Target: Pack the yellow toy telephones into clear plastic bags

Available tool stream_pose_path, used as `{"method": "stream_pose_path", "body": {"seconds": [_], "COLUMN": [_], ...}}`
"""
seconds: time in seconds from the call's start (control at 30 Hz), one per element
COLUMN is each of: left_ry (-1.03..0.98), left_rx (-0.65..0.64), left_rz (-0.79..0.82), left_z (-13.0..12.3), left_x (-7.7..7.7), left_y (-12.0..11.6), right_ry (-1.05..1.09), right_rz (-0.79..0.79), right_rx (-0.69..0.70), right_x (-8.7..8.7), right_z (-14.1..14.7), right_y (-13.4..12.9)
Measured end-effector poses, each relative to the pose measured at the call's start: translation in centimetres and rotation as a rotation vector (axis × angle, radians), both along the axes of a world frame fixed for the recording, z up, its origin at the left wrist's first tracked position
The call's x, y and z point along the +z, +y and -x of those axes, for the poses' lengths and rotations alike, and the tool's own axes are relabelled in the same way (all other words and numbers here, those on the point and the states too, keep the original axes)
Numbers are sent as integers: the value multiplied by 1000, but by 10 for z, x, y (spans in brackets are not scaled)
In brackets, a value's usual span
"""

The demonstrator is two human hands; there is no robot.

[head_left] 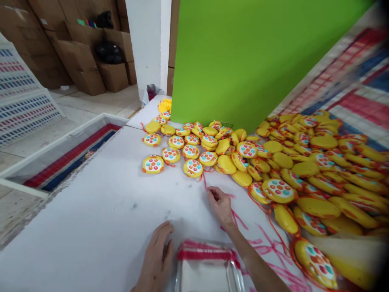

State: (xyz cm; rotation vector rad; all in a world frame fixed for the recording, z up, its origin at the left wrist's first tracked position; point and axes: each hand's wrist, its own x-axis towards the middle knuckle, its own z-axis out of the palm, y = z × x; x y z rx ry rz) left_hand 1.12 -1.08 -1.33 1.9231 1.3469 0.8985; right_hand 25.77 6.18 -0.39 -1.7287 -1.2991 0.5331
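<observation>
My left hand (156,255) rests on the white tabletop (100,227) with its fingers stretched out and nothing in them. Just right of it lies a stack of clear plastic bags (208,269) with a red band along the top. Beyond that stack, my right hand (220,205) is closed, thumb and fingers curled together. A thin reddish line runs from near the closest yellow toy (193,168) to its fingertips; I cannot tell whether it is a cord in the pinch or a mark on the table. The toy has a white face with coloured round buttons.
A large heap of similar yellow toys (306,168) with orange cords covers the right side. Behind stands a green panel (243,61). Pink marker strokes (273,245) cross the table at right. A lined crate (69,154) is on the left, with cardboard boxes (82,61) farther back.
</observation>
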Motion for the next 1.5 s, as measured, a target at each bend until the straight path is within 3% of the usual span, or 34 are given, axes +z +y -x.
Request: {"method": "stream_pose_path", "body": {"seconds": [0.33,0.53,0.83,1.1,1.37,1.5], "left_ry": [48,28,-49,-128,-163,-60], "left_rx": [-116,-109,-93,-81,-99,-21], "left_rz": [-57,-99,-143,-26,-30,-119], "left_z": [-3,-2,-4,-9,-7,-20], "left_x": [3,1,4,1,4,7], "left_y": [10,12,14,13,11,35], "right_ry": [98,151,110,35,2,22], "right_rz": [-48,-83,-94,-105,-127,-139], "right_rx": [-113,-141,-100,-98,-71,-38], "right_x": [-3,-4,-4,-8,-4,-2], "right_z": [-3,-3,-4,-3,-1,-2], "right_y": [0,2,4,9,8,6]}}
